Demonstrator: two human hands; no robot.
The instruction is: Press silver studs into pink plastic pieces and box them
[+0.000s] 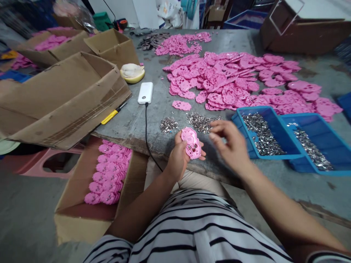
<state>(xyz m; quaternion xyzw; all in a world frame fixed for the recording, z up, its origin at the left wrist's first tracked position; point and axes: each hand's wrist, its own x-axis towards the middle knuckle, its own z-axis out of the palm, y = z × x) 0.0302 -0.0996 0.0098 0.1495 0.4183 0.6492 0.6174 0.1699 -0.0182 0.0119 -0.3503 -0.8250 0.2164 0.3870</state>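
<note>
My left hand point(178, 157) grips a pink plastic shell point(193, 143) by its edge, thumb on top and fingers beneath. Small metal parts sit in the shell's lower end, near a dark hole. To its right, my right hand point(230, 142) hangs over the table with thumb and index finger drawn close together; anything between them is too small to make out. Just beyond the hands lie two heaps of tiny metal parts, a smaller heap point(168, 125) and a wider heap point(201, 122). A single pink shell point(181, 105) rests flat behind them.
Two blue bins point(293, 153) of metal parts stand at right. Many pink shells point(227, 78) are piled behind. At left are a power bank point(145, 93) with cable, a yellow-handled cutter point(109, 117) and cardboard boxes point(63, 95). Below the table edge, a carton point(82, 219) holds stacked pink pieces.
</note>
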